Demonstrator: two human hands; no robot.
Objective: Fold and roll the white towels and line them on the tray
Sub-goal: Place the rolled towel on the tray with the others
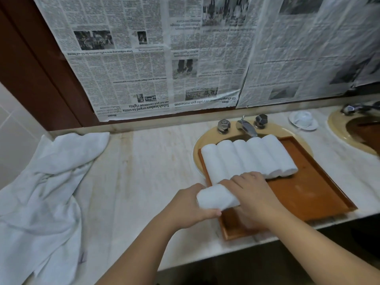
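Lying loose at far left, a heap of unfolded white towels [47, 182] is spread over the marble counter [156, 153]. Near centre, a rolled towel [218, 197] is gripped at its left end by the left hand [185, 208], fingers curled round it; the right hand [250, 194] is laid over its right end, fingers bent down on it. The roll is held over the near-left corner of the wooden tray [308, 192], just short of the row of five rolled towels [246, 159]. Unrolling is likely if grip is eased before it is set down. The row could be nudged out of line. The tray is perched over the sink [203, 140], so tipping is a risk if pressed hard.
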